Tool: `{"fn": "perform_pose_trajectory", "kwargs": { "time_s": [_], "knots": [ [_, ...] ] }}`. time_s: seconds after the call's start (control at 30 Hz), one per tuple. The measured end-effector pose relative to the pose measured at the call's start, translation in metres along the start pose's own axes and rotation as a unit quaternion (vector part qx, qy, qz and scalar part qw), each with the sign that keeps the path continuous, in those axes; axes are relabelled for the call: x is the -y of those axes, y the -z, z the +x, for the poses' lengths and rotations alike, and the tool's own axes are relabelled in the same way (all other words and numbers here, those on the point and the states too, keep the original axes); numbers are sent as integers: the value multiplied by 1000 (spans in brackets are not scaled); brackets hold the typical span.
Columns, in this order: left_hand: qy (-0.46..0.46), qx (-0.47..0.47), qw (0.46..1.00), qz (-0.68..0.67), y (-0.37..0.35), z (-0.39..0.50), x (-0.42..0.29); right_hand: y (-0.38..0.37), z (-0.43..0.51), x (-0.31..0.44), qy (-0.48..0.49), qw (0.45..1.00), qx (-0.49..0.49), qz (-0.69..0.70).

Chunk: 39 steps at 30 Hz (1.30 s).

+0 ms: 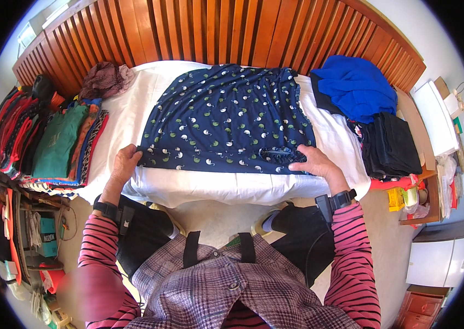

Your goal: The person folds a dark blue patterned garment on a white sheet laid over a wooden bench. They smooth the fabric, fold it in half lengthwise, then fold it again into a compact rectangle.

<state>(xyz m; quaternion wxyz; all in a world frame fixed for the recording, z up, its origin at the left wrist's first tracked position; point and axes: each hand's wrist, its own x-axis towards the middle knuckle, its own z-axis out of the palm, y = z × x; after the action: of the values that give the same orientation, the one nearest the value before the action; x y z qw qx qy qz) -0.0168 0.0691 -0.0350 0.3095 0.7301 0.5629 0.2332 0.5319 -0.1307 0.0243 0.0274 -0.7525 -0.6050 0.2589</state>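
Note:
A navy garment (223,111) printed with white and green swans lies spread on a white sheet (166,189). Its near edge is folded over into a straight band. My left hand (126,163) pinches the left end of this band between thumb and fingers. At the other end, my right hand (316,162) grips the fabric beside a gathered, ruffled opening (281,155). Fine wrinkles run across the middle of the garment, and its right side has a frilled edge.
Stacks of folded clothes, a green garment (57,140) among them, stand at the left. A crumpled scarf-like cloth (106,80) lies near the slatted wooden headboard (223,33). At the right are a blue garment (355,88) and folded black trousers (394,144).

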Motion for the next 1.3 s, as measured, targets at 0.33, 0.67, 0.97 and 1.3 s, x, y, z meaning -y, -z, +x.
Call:
{"fn": "perform_pose_trajectory", "kwargs": {
  "time_s": [0.33, 0.67, 0.97, 1.3],
  "knots": [
    [-42, -73, 996, 3, -10, 1, -2, -17, 21, -19, -39, 973, -199, 112],
    [-19, -85, 978, 191, -17, -3, -21, -5, 12, -22, -34, 989, -98, 106],
    [-33, -82, 966, 245, -21, -4, -22, -21, 30, -36, -63, 985, -154, 55],
    [-140, -86, 909, 383, -23, -1, -20, -25, 27, -34, -62, 960, -219, -165]
  ]
}}
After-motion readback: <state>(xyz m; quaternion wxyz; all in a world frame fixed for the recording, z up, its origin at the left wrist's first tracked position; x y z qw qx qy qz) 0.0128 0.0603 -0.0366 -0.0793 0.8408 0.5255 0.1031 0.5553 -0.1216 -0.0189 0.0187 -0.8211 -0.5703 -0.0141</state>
